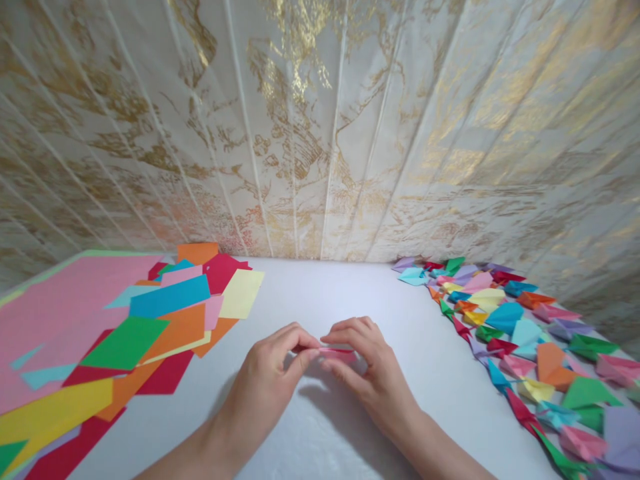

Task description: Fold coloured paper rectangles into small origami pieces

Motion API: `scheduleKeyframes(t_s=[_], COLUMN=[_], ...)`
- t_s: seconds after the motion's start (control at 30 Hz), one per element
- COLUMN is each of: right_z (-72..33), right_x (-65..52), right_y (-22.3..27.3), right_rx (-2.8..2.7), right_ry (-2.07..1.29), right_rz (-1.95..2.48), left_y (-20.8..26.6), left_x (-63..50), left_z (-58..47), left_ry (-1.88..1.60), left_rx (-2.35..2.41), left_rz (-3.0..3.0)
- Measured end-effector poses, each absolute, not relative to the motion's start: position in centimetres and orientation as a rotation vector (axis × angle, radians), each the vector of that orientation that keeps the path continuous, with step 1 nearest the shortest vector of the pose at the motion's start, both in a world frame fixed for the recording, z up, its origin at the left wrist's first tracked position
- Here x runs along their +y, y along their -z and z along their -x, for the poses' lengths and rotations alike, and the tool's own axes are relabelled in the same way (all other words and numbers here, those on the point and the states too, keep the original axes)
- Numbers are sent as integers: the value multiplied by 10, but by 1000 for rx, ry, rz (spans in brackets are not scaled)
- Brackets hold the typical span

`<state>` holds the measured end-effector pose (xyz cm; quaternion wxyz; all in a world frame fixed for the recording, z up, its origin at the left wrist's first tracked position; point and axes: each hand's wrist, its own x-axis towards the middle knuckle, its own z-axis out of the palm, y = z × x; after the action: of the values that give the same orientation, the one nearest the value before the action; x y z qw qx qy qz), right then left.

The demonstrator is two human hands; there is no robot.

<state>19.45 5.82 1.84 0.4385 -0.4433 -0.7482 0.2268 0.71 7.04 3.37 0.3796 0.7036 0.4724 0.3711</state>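
Note:
A small folded piece of pink paper (336, 354) is held just above the white table, between my two hands. My left hand (277, 363) pinches its left end with thumb and forefinger. Around its right side, my right hand (363, 357) curves with thumb and fingers apart; part of the paper lies hidden behind those fingers, and whether they press on it is hard to make out. Both hands cast a shadow on the table (320, 293) below.
Loose coloured paper sheets, including a green one (125, 342) and a blue one (170, 297), overlap on the left over a large pink sheet (90, 293). Many folded paper shapes, such as a blue one (505, 317), cover the right side. A gold-patterned curtain (310, 133) hangs behind.

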Motion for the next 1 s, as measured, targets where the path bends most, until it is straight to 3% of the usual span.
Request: scheduleKeyframes(t_s=[0.3, 0.57, 1.0], right_z=[-192, -233, -201], right_x=[56, 81, 71], right_y=[-24, -15, -13], right_rx=[-1983, -1410, -1409], right_ry=[-452, -573, -932], right_rz=[1144, 1316, 1077], left_y=[-32, -34, -23], left_x=[67, 89, 70], left_z=[-8, 4, -14], left_ry=[-879, -1086, -1011], left_rx=[1184, 1328, 1067], left_rz=[-1834, -1530, -1098])
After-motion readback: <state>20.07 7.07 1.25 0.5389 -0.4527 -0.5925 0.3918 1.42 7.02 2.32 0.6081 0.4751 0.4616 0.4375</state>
